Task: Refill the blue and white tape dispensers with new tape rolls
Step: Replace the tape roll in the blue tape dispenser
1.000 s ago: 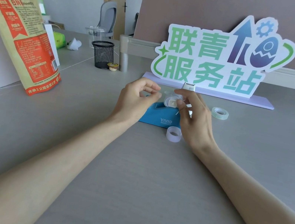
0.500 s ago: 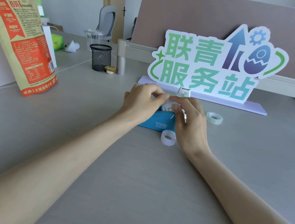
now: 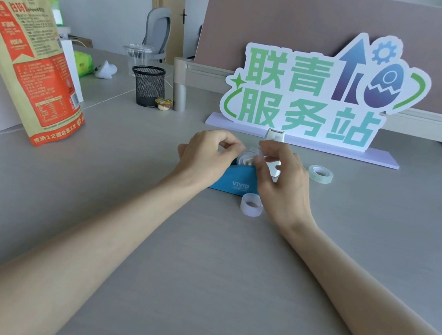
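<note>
Your left hand [image 3: 207, 156] and right hand [image 3: 284, 183] pinch a clear tape roll [image 3: 249, 157] over the blue dispenser [image 3: 236, 180] mid-table [image 3: 195, 280]. Spare rolls lie just in front [image 3: 251, 204] and right [image 3: 320, 173]. The mesh cup's [image 3: 148, 86] contents are hidden.

The counter [image 3: 197, 265] is plain grey. The tape dispenser [image 3: 236, 180] is blue with white letters. The sign [image 3: 308, 94] is white with green characters, a purple arrow and a lilac base. The mesh cup [image 3: 148, 86] is black. The bag [image 3: 24, 58] is tan with red-orange panels. One tape roll [image 3: 320, 173] looks pale green.
</note>
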`<state>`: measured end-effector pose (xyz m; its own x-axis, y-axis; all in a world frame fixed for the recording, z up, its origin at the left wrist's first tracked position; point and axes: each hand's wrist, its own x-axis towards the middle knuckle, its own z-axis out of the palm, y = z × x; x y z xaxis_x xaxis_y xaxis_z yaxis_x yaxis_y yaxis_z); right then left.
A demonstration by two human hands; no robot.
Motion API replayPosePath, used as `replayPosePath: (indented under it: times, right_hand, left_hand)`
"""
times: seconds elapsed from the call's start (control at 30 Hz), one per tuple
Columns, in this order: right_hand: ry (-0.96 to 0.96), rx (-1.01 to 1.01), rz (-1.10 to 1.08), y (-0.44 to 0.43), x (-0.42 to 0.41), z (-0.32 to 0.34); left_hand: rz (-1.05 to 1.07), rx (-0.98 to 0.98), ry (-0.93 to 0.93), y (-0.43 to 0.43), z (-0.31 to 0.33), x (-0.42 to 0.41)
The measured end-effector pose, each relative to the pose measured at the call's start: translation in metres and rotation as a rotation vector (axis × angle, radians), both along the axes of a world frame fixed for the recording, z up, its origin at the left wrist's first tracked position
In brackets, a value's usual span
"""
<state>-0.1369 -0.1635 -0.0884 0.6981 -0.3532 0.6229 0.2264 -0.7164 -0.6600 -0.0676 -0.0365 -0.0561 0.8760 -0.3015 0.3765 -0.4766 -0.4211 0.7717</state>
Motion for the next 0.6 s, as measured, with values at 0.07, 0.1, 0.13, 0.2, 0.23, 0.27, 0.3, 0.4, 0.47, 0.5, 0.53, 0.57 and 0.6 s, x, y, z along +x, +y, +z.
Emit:
replayPosePath:
  times: [0.07,0.1,0.13,0.2,0.23,0.27,0.3,0.4,0.47,0.5,0.53,0.57,0.6]
  right_hand:
    - [0.008,-0.017,-0.011,0.001,-0.001,0.0]
    - [0.003,-0.034,-0.02,0.001,-0.001,0.0]
    - [-0.009,-0.058,-0.027,0.001,-0.001,0.0]
    - [-0.037,-0.087,-0.024,0.0,0.001,-0.001]
    - [-0.047,-0.083,-0.02,0.0,0.001,-0.001]
    - [-0.055,-0.07,-0.018,0.0,0.0,-0.002]
    - [-0.061,-0.055,-0.016,0.0,0.0,-0.001]
    - [-0.065,-0.039,-0.013,0.001,0.0,-0.001]
    - [-0.066,-0.041,-0.018,0.001,0.0,-0.002]
    - [-0.072,-0.043,-0.021,0.001,0.0,-0.002]
    - [-0.079,-0.048,-0.025,0.001,0.0,-0.002]
    - [-0.083,-0.055,-0.03,0.001,0.0,-0.002]
    - [-0.083,-0.059,-0.035,0.002,0.0,-0.002]
  left_hand:
    - [0.014,-0.001,-0.008,0.002,-0.001,0.001]
    - [0.025,0.003,-0.032,0.003,-0.003,0.001]
    - [0.04,0.012,-0.062,0.003,-0.004,0.001]
    - [0.064,0.032,-0.098,0.003,-0.007,0.001]
    - [0.071,0.035,-0.101,0.003,-0.008,0.001]
    - [0.076,0.036,-0.101,0.003,-0.009,0.002]
    - [0.079,0.035,-0.1,0.003,-0.009,0.003]
    - [0.069,0.027,-0.077,0.004,-0.01,0.004]
    - [0.036,0.003,-0.052,0.006,-0.011,0.006]
    - [0.014,-0.018,-0.044,0.007,-0.012,0.008]
    - [-0.003,-0.035,-0.039,0.008,-0.013,0.008]
    - [-0.012,-0.045,-0.033,0.008,-0.013,0.009]
    - [-0.014,-0.049,-0.029,0.009,-0.013,0.009]
